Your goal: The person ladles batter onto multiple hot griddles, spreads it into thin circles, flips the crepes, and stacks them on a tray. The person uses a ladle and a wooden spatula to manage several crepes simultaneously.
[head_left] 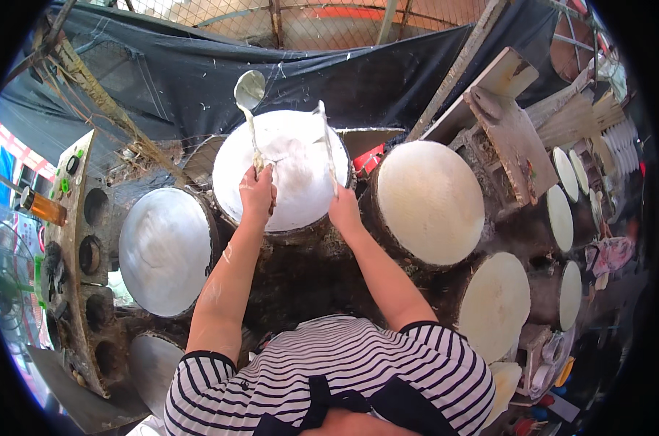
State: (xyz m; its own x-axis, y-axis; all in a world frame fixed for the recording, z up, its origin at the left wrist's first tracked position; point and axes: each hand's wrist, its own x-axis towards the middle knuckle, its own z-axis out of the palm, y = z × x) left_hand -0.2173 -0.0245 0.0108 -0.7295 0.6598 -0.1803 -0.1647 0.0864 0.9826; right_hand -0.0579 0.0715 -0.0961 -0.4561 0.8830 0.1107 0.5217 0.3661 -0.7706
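Observation:
My left hand (260, 190) is closed round the batter-coated handle of a metal ladle (250, 89), whose cup is raised toward the far rim of the middle round pan (289, 203). My right hand (344, 207) grips a long pale stick (324, 131), coated in white, that reaches over the pan's right part to its back edge. The pan's surface is covered in white, with a duller patch in the centre. Both hands are at the near half of this pan.
More round pans (162, 247) stand left and right; several on the right bear cream sheets (427, 200). A board with round holes (82, 305) runs down the left. Wooden boards (507, 145) and posts (449, 69) stand right. A black sheet (162, 65) hangs behind.

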